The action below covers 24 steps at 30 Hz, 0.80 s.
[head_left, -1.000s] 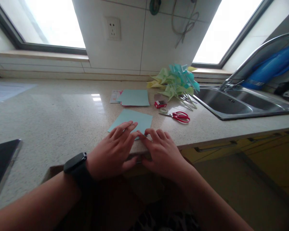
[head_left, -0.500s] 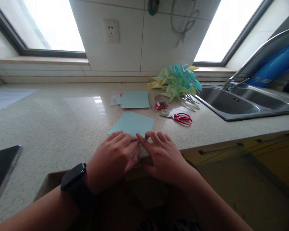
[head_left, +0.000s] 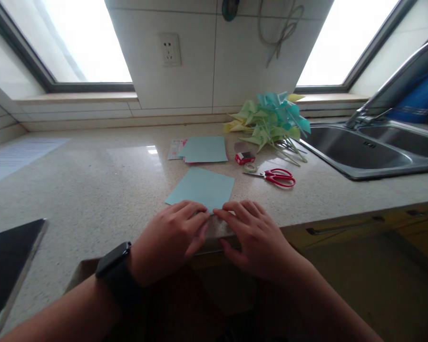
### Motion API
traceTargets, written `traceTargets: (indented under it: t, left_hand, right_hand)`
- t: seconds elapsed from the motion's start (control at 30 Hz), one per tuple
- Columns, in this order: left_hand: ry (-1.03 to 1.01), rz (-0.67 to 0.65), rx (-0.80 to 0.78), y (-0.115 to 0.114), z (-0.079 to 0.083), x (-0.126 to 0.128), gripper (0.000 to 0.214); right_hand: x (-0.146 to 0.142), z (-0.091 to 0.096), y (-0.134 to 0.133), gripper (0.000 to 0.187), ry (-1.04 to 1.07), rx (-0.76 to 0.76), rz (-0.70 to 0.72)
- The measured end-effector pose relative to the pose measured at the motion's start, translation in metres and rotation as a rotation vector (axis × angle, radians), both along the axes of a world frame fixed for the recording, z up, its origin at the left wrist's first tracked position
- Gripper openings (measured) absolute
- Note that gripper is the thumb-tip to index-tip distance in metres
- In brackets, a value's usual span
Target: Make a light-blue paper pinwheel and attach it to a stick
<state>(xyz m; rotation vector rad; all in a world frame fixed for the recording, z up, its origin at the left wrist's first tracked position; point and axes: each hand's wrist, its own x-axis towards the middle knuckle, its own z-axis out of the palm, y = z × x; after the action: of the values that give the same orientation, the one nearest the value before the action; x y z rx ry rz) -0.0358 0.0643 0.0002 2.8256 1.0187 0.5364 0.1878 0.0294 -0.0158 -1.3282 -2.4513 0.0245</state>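
Note:
A light blue sheet of paper [head_left: 203, 186] lies turned on the counter, one corner pointing toward me at the front edge. My left hand [head_left: 176, 231], with a black watch on the wrist, has its fingers curled and pressed together on that near corner; the fingertips partly hide it. My right hand [head_left: 251, 232] rests its index fingertip on the same corner. Its thumb hangs apart, lower down by the counter's edge, and its other fingers arch over the counter. The exact fold of the corner is too small to make out.
Behind the sheet lies a stack of blue paper [head_left: 205, 149]. Red-handled scissors [head_left: 278, 177], a tape roll [head_left: 250, 167] and a small red box [head_left: 245, 157] sit right of it. Paper pinwheels [head_left: 271, 116] lie near the sink [head_left: 356, 147]. A dark tablet-like slab [head_left: 12, 270] is at left.
The view has shifted slightly. My right thumb has moved away from my left hand, and my right fingers sit a little farther right of the paper's near corner.

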Motion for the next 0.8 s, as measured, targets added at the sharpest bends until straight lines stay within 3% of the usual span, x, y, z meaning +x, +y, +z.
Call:
traceTargets:
  t: [0.33,0.6,0.8]
  left_hand:
    - [-0.013,-0.017,-0.037,0.000,0.002,-0.003,0.022]
    - [0.020,-0.072,-0.053,0.001,0.006,-0.007,0.022]
    - [0.041,-0.174,-0.008,0.001,0.002,-0.012,0.038]
  right_hand:
    - [-0.002,-0.001,0.000,0.042,0.034,0.012,-0.004]
    - [0.006,0.003,-0.001,0.036,0.098,-0.011,0.087]
    - [0.014,0.002,-0.004,0.029,0.117,-0.022,0.146]
